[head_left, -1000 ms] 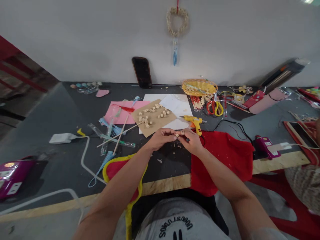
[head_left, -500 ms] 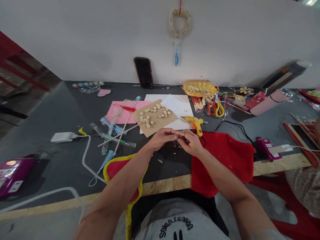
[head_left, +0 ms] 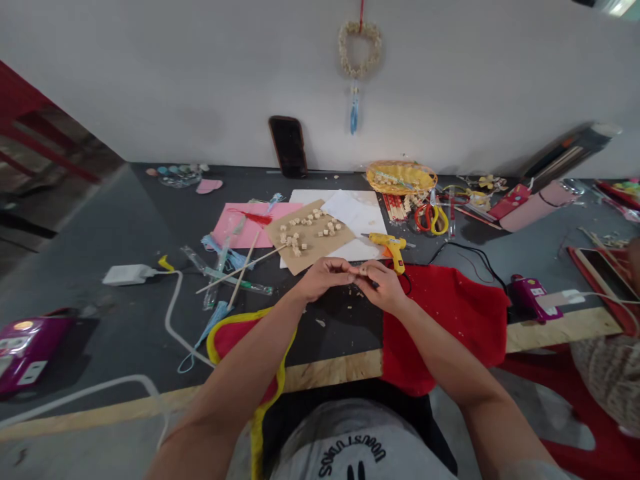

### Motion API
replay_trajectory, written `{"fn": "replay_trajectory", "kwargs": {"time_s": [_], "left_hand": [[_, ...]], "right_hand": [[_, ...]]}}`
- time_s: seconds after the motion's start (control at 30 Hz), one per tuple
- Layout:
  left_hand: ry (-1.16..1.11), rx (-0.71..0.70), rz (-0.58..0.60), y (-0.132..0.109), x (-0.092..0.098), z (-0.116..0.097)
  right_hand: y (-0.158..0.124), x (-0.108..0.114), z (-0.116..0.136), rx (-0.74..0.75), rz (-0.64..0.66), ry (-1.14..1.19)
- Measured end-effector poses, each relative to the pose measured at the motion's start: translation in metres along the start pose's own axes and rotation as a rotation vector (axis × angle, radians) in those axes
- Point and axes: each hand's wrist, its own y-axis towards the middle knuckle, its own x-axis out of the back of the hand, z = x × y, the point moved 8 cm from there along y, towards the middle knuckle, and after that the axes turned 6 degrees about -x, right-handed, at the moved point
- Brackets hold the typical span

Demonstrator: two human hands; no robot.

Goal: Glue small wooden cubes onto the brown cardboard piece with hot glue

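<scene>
My left hand (head_left: 327, 277) and my right hand (head_left: 383, 283) meet fingertip to fingertip above the dark table (head_left: 345, 340). Both are closed in a pinch. A small pale bit shows at the right fingertips; it is too small to name, and the fingers cover most of what is between them. Just beyond the hands lies brown paper (head_left: 315, 250) bearing several small pale wooden pieces (head_left: 291, 240). A yellow glue gun (head_left: 393, 247) rests on its side past my right hand. Red cloth (head_left: 445, 320) lies under my right forearm.
Thin sticks (head_left: 243, 270), blue tassels and plastic sleeves lie to the left. Behind are a yellow basket (head_left: 425, 175), scissors (head_left: 433, 219) and a leaning phone (head_left: 287, 147). A beaded ring (head_left: 341, 50) hangs on the wall. White cable (head_left: 173, 320) and a purple power block (head_left: 33, 350) sit left.
My fingers have shifted slightly, with the left thumb a little closer along the fingertips. Both hands stay together in the same place, and the things on the table have not moved.
</scene>
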Motion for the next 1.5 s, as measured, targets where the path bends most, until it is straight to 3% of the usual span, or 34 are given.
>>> {"fn": "replay_trajectory", "kwargs": {"time_s": [0.67, 1.03, 1.5], "left_hand": [[-0.044, 0.01, -0.013, 0.0002, -0.0012, 0.0], [-0.032, 0.017, -0.028, 0.0009, -0.0009, 0.001], [0.054, -0.028, -0.017, 0.0013, 0.0025, -0.0003]], "right_hand": [[-0.0009, 0.0048, -0.0073, -0.052, -0.063, -0.004], [0.0001, 0.0032, -0.0099, -0.126, -0.023, 0.003], [-0.0012, 0.0018, -0.0093, -0.065, -0.047, 0.034]]}}
